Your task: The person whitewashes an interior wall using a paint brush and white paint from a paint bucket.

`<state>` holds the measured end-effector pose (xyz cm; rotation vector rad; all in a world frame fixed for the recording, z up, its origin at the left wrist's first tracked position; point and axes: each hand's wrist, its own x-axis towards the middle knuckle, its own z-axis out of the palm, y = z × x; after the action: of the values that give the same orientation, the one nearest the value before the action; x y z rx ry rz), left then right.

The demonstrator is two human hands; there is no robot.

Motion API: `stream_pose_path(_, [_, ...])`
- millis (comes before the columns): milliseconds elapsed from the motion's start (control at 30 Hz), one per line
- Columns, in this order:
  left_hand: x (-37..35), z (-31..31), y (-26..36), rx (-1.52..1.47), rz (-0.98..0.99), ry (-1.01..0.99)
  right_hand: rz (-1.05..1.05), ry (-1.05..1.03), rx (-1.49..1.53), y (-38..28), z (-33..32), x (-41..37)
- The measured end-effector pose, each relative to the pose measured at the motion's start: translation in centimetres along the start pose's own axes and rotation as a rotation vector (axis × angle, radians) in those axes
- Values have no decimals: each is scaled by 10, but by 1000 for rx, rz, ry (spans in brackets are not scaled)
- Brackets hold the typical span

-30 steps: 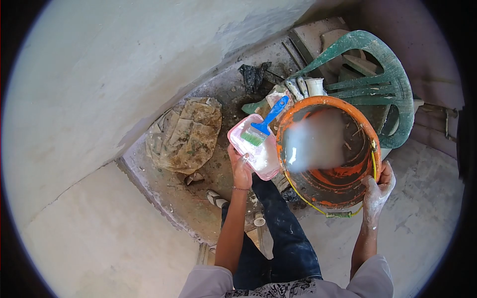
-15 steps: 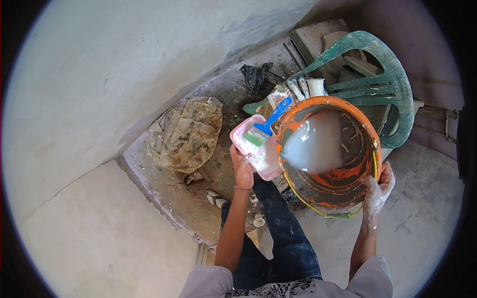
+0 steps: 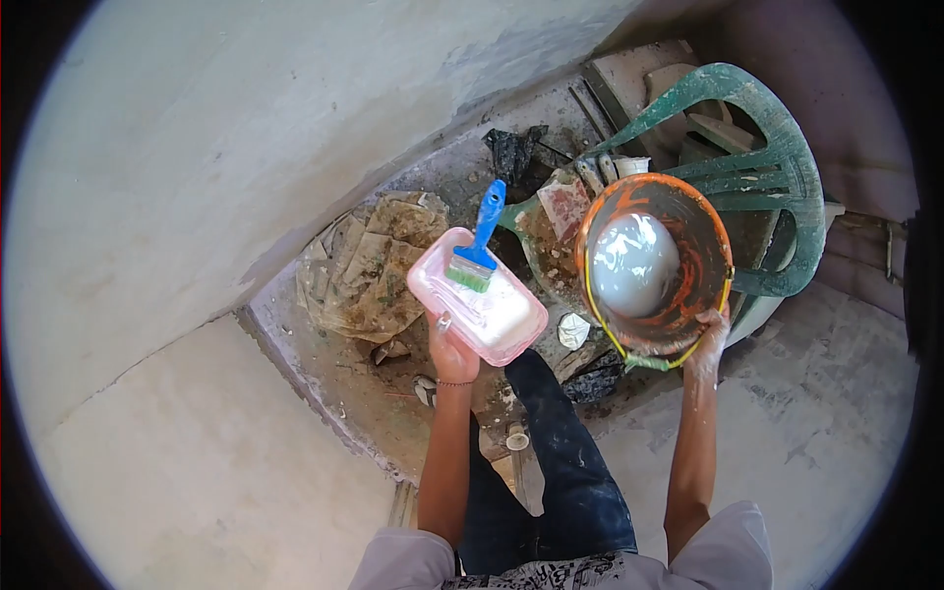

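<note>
My left hand (image 3: 453,349) is closed on the near left edge of a pink plastic tray (image 3: 421,270) with white paint in it. A paintbrush (image 3: 482,231) with a blue handle and green bristles rests in the tray, its handle sticking out over the far rim. My right hand (image 3: 712,339) grips the near right side of an orange bucket (image 3: 723,236), fingers at its rim. White liquid (image 3: 634,264) lies in the bucket's left part, and the inner wall is streaked dark and orange. The bucket's yellow handle hangs over the near side. Tray and bucket are apart.
Behind the bucket stands a green plastic chair (image 3: 801,197) spattered with paint. A crumpled, dirty sack (image 3: 369,270) and a black plastic bag (image 3: 511,152) lie on the floor. A white cup (image 3: 517,438) is near my legs. Pale walls (image 3: 246,128) rise at the left and back.
The tray and brush have moved left, away from the bucket. The bucket has shifted lower and farther from the camera, and its liquid now shows as a smaller rounded pool.
</note>
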<state>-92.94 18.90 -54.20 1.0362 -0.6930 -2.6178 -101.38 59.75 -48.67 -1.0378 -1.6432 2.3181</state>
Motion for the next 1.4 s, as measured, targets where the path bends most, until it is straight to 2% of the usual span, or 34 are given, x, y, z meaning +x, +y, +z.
stream_pose_path(67, [-6,1,16,20,3,-18,31,80,75,21,11,4])
stream_pose_path(167, [-14,0,38,39,22,-57,86,207,150,67,-21,24])
stream_pose_path(233, [-20,15,54,55,62,-41,96,218,145,72,-19,13])
stream_pose_path(267, [-22,21,60,54,102,-106,106,236,137,71,-21,3])
stream_pose_path(300, [-26,23,65,54,102,-111,103,236,140,83,-46,6])
stream_pose_path(367, [-32,31,78,-63,65,-196,110,229,-202,119,-104,26])
stream_pose_path(433, [-43,59,92,-113,72,-182,86,171,-173,102,-84,12])
stream_pose_path(500, [-57,79,108,-76,108,-205,163,123,-169,75,-62,-4])
stream_pose_path(533, [-64,84,115,-75,121,-218,217,111,-356,62,-61,-14])
stream_pose_path(567, [-72,88,122,-76,97,-191,203,98,-341,49,-56,-22])
stream_pose_path(633, [-92,91,131,-90,91,-177,365,166,-627,23,-53,-38])
stream_pose_path(667, [-99,89,133,-37,125,-152,416,123,-654,17,-60,-39])
stream_pose_path(700, [-106,93,138,16,162,-127,397,101,-642,19,-69,-35])
stream_pose_path(767, [-132,117,155,0,188,-120,454,-29,-415,25,-81,-30])
stream_pose_path(833, [-152,131,169,-8,222,-106,425,-2,-434,42,-83,-17])
stream_pose_path(900, [-173,132,185,1,259,-80,238,308,-766,80,-106,14])
stream_pose_path(933, [-182,134,193,-3,282,-113,-81,309,-776,37,-48,-34])
stream_pose_path(967, [-191,137,203,-9,309,-109,-87,281,-771,3,-10,-54])
stream_pose_path(1033, [-215,145,218,-42,298,-143,-227,138,-802,-51,40,-82])
stream_pose_path(1067, [-227,151,227,-49,308,-148,-74,-7,-509,-72,73,-101])
stream_pose_path(1100, [-239,157,236,-64,336,-143,-350,-261,-566,-78,89,-103])
stream_pose_path(1133, [-253,162,246,-30,355,-157,-997,-496,-1229,-84,100,-89])
stream_pose_path(1167, [-268,165,254,2,377,-172,-748,-593,-1122,-103,149,-128])
stream_pose_path(1200, [-284,162,260,-17,408,-162,-420,-797,-1248,-137,186,-161])
stream_pose_path(1233, [-297,158,265,15,430,-177,-74,-1071,-887,-210,247,-236])
stream_pose_path(1267, [-307,159,274,51,458,-205,-594,-1254,-790,-191,267,-242])
stream_pose_path(1300, [-317,163,283,46,494,-213,-638,-1440,-697,-229,302,-290])
stream_pose_path(1333, [-332,164,287,24,496,-193,-406,-1595,-606,-257,328,-329])
stream_pose_path(1400, [-363,158,290,-20,514,-161,-18,-1636,-479,-276,367,-399])
